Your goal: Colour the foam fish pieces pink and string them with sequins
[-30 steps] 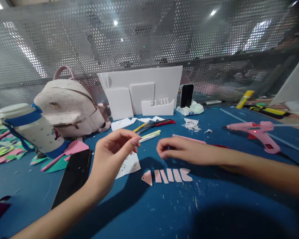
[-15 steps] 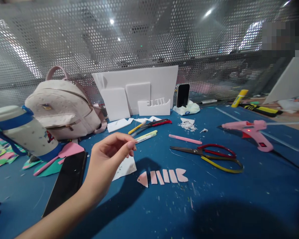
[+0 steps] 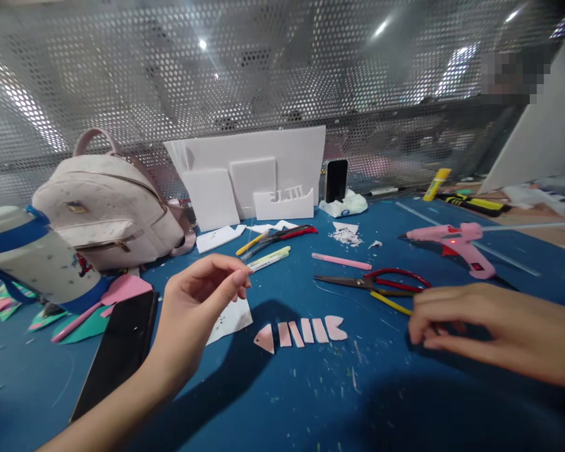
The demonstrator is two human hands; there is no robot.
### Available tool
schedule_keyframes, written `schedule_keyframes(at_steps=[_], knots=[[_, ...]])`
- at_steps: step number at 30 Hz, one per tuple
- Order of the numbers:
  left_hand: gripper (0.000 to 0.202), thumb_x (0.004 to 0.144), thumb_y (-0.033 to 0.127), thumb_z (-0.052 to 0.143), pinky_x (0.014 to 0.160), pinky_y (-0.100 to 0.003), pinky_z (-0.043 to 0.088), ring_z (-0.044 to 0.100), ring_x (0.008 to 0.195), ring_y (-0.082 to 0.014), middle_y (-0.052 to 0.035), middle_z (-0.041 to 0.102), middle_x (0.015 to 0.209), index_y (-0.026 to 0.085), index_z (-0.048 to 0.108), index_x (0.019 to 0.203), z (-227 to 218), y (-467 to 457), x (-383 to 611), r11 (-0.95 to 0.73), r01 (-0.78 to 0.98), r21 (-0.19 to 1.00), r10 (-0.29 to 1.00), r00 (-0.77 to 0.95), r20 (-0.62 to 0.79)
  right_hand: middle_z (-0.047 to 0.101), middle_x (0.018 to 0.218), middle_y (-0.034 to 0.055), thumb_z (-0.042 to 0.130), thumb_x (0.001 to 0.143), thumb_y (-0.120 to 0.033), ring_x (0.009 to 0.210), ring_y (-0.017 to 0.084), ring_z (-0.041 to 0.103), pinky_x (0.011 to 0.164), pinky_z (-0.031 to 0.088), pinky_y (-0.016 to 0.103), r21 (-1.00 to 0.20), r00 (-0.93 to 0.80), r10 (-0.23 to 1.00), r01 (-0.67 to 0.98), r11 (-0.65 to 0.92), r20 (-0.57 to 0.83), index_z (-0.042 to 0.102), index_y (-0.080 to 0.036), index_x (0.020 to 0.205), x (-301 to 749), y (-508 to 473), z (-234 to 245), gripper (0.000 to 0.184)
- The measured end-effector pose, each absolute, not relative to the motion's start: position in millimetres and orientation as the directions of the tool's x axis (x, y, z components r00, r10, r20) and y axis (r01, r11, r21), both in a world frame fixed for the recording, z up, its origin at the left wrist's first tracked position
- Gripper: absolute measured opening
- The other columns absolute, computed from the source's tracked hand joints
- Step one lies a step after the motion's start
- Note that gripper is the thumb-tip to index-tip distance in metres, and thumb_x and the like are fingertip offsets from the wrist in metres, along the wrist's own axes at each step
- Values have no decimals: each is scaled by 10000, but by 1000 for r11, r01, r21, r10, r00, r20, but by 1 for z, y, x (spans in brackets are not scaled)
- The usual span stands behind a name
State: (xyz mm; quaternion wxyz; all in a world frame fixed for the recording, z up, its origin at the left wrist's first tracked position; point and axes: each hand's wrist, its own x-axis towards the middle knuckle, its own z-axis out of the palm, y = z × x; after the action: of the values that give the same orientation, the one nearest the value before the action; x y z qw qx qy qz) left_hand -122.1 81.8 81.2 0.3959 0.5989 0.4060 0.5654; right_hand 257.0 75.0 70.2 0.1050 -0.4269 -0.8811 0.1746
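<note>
My left hand (image 3: 195,311) hovers left of the fish pieces, thumb and fingertips pinched together. Whatever is between its tips is too small to make out. Pink foam pieces lie in a row like a fish skeleton: a pointed head (image 3: 265,339) with an eye dot, several narrow strips (image 3: 307,331) and a forked tail (image 3: 335,328). On the right, my right hand (image 3: 471,326) has its fingers curled in near the thumb; what they hold, if anything, is hidden. It covers part of the handles of the scissors (image 3: 358,282). A white paper scrap (image 3: 230,321) lies behind my left hand.
A pink glue gun (image 3: 454,243) lies at right, its light lit. A dark phone (image 3: 120,351), bottle (image 3: 42,257) and backpack (image 3: 108,207) stand or lie at left. White foam boards (image 3: 287,147), a propped phone (image 3: 336,181) and a pink pen (image 3: 341,261) are farther back.
My right hand has come into view from the right, over the scissors' handles. My left hand keeps its pinch almost in place. The whole view has shifted slightly.
</note>
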Motion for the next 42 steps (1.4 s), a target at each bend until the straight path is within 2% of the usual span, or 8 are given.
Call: schedule_keyframes(at_steps=[2,6,12,14,18,27,33,42], knots=[[104,887,316,738,621,-140,458,561,663,-73,44,626,717,242,720,817,81,83,-122,-355,47,934,935,28,354,740,855,32,553,934,-357,746,210,706,651,542,303,-436,-623,779,722,537,-71,728,-333,850,237,91,89,196],[108,894,302,728,622,-136,461,563,657,-69,46,624,711,238,714,808,80,84,-122,-355,57,933,935,32,354,742,914,42,567,923,-355,786,208,698,681,504,308,-418,-612,791,721,553,-9,731,-262,860,223,114,94,198],[100,893,286,729,623,-140,461,556,645,-71,47,621,695,240,715,805,80,82,-121,-342,52,938,940,37,340,731,947,27,573,915,-377,832,209,660,680,433,304,-301,-619,782,733,610,77,727,-263,891,202,150,83,193],[106,895,295,728,628,-144,460,553,649,-75,46,617,691,241,716,805,81,82,-121,-340,43,940,940,34,338,728,930,34,572,905,-344,798,208,645,648,407,301,-244,-589,801,766,595,103,732,-257,872,192,164,81,185],[108,887,312,739,632,-151,455,546,656,-82,43,610,685,241,718,808,81,83,-121,-335,27,942,942,30,334,723,997,45,579,898,-281,893,225,640,690,403,308,-202,-602,785,758,620,149,741,-247,905,175,195,72,165],[88,885,289,738,626,-152,457,555,664,-81,38,630,720,236,720,818,81,83,-123,-331,28,943,943,19,331,715,994,60,634,858,-223,921,219,623,667,387,293,-202,-651,745,718,666,145,730,-210,881,134,232,51,100],[93,889,278,732,624,-142,459,561,665,-75,41,628,723,236,717,809,81,84,-121,-335,28,942,942,20,334,726,896,58,646,841,-219,796,192,621,603,359,274,-220,-641,761,732,645,100,723,-188,804,126,240,43,91],[87,883,263,730,613,-160,453,554,651,-87,29,623,699,224,721,806,83,82,-121,-334,7,943,943,19,334,703,951,74,561,880,-176,802,181,617,652,403,270,-310,-676,732,681,664,85,642,-178,861,128,237,54,83]])
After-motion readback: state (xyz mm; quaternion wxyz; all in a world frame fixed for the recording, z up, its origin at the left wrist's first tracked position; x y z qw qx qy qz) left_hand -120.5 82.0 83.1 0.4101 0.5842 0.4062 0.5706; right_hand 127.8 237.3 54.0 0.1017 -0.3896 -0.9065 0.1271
